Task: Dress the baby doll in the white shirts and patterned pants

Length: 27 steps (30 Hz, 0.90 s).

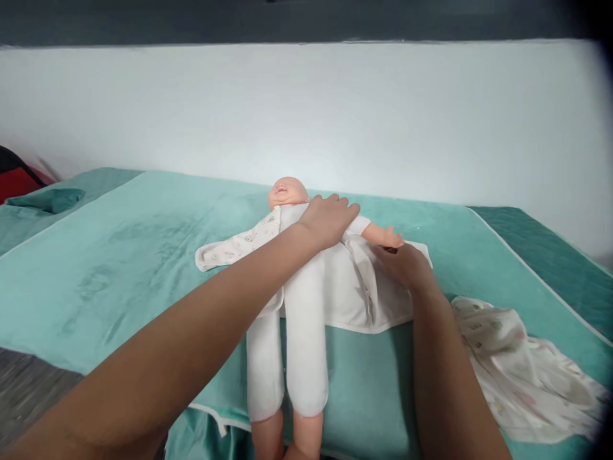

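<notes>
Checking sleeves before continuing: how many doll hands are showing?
1: the doll's hand beside the person's right hand. The other is hidden, probably inside the patterned sleeve.

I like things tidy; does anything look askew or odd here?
The jacket sits lopsided: its patterned sleeve extends from one shoulder of the doll, while the doll's bare forearm by the right hand is outside it. A printed cloth lies crumpled at picture right. The cover has darker patches at left; I can't tell whether damp.

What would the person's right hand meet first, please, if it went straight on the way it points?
Probably the doll's outstretched arm, just beyond the right hand, though the white garment also lies close and depth is unclear.
</notes>
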### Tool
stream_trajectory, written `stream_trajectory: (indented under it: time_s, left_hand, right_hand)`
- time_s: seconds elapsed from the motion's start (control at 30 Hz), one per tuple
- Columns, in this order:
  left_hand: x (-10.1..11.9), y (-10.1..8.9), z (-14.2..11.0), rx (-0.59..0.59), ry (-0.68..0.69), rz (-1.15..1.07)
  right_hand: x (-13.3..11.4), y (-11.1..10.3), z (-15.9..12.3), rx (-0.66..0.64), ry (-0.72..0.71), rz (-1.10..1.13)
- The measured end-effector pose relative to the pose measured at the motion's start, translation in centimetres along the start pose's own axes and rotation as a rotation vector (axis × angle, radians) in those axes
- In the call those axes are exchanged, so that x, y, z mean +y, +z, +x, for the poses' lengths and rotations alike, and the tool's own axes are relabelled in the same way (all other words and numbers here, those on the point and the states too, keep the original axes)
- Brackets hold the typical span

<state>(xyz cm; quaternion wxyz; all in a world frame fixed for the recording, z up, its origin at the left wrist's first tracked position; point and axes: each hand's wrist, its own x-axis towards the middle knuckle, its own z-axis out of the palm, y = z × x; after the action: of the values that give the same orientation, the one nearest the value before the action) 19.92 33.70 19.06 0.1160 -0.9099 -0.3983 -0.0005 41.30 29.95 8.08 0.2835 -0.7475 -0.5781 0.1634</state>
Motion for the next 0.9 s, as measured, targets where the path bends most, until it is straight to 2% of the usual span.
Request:
stream_trajectory:
  time_s: [0.1, 0.23, 0.3, 0.37, 0.47, 0.53, 0.57, 0.63, 0.7, 0.77, 0.9]
  left_hand:
    - [-0.3, -0.6, -0.2, -0.071, -0.029, 0.027]
    - [-0.4, -0.9, 0.1, -0.158, -0.099, 0.035]
    - [0.1, -0.2, 0.5, -0.206, -0.149, 0.053]
    - [0.8, 1.0, 1.1, -0.182, -0.212, 0.043]
    - [1.8, 3.0, 2.2, -0.02, -0.323, -0.027]
    - [1.8, 3.8, 2.7, 0.044, -0.331, -0.126]
    - [1.5, 3.8, 2.9, 0.04, -0.292, -0.21]
    - [0.3, 3.5, 3.0, 0.014, -0.16, -0.441]
    - [-1.4, 2.8, 2.7, 0.033, -0.086, -0.664]
    - [-3.3, 2.1, 2.0, 0.117, -0.129, -0.771]
    - [-6.1, 1.4, -0.7, 0.283, -0.214, -0.701]
  right_hand:
    - [-0.5, -0.2, -0.1, -0.009, -0.009, 0.145]
    - [-1.2, -1.3, -0.5, 0.17, 0.078, 0.746]
    - [-2.0, -2.0, -1.2, 0.179, 0.049, 0.931]
    - [-3.1, -2.5, -2.2, 0.11, 0.005, 0.954]
    - [-5.2, -2.8, -3.9, -0.073, -0.064, 0.957]
    - [-6.4, -2.5, -4.6, -0.176, -0.115, 1.009]
    - [-6.9, -2.2, -4.9, -0.217, -0.139, 1.043]
    - [-7.5, -1.3, -5.2, -0.312, -0.182, 1.097]
    - [-7.9, -0.6, -5.4, -0.412, -0.23, 1.109]
    - [-8.2, 0.0, -5.7, -0.473, -0.291, 1.09]
    - [-8.5, 0.0, -6.5, -0.639, -0.444, 1.006]
